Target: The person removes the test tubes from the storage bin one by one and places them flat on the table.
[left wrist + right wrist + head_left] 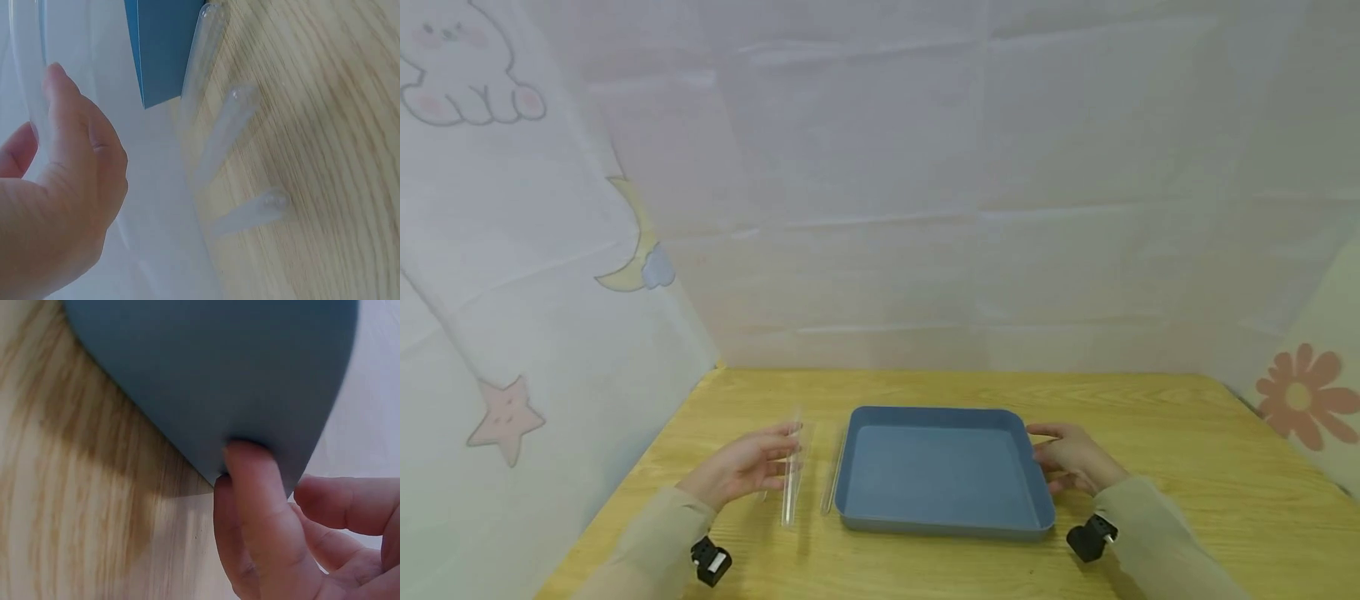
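My left hand [747, 465] pinches a clear test tube [789, 492] between thumb and fingers, to the left of a blue-grey tray [943, 475]. In the left wrist view this tube [26, 59] runs up out of the picture past the fingertips. Three more clear test tubes with rounded ends lie on the table there: one beside the tray [165, 50], one in the middle [228, 125], one lower down [253, 211]. At the tray's right side, my right hand [1073, 458] touches the outer wall with its fingertips [250, 456], fingers fairly straight.
The tray stands on a light wooden table [1180, 467]. Pale cloth hangs behind it as a backdrop [880, 208], and more covers both sides, with a moon, a star and a flower printed on it. A small black device [711, 560] is worn on each wrist.
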A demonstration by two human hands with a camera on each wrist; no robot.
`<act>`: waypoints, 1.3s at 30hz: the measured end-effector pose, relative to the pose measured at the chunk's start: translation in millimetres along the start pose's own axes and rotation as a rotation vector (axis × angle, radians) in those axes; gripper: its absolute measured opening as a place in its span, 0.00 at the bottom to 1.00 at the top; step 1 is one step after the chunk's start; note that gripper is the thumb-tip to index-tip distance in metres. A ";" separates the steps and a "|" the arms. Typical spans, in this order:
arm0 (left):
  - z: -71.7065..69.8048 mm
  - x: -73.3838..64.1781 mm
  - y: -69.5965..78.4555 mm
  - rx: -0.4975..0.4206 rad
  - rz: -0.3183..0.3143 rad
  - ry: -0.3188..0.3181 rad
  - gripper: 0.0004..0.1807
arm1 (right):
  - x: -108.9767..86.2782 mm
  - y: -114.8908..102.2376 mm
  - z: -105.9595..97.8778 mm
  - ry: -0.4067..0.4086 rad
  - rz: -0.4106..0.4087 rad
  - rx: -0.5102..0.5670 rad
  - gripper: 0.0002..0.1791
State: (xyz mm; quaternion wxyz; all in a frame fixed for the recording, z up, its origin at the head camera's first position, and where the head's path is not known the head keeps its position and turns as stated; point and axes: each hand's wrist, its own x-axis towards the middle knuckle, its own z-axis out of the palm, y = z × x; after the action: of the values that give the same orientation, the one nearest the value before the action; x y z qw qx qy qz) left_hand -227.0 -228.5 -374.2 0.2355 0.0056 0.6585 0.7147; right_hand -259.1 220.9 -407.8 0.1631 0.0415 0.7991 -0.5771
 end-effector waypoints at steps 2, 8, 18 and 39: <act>-2.4 -1.5 0.5 0.015 -0.005 -0.001 0.36 | 0.0 0.4 0.3 -0.003 0.004 0.002 0.31; -7.4 -3.6 2.8 0.038 -0.013 0.023 0.35 | 1.3 0.9 -3.0 -0.016 0.023 0.001 0.31; -13.8 -2.6 0.2 0.078 -0.023 0.115 0.36 | 2.1 1.3 -4.0 -0.025 0.017 -0.007 0.31; -41.5 -0.7 -5.1 0.108 -0.044 0.215 0.35 | 1.9 2.1 -4.7 -0.039 0.012 -0.011 0.31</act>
State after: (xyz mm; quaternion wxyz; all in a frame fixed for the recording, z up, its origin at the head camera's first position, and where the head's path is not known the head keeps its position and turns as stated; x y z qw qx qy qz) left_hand -237.9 -267.6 -384.2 0.1785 -0.0729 0.7176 0.6692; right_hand -261.3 225.8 -409.0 0.1824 0.0344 0.7986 -0.5725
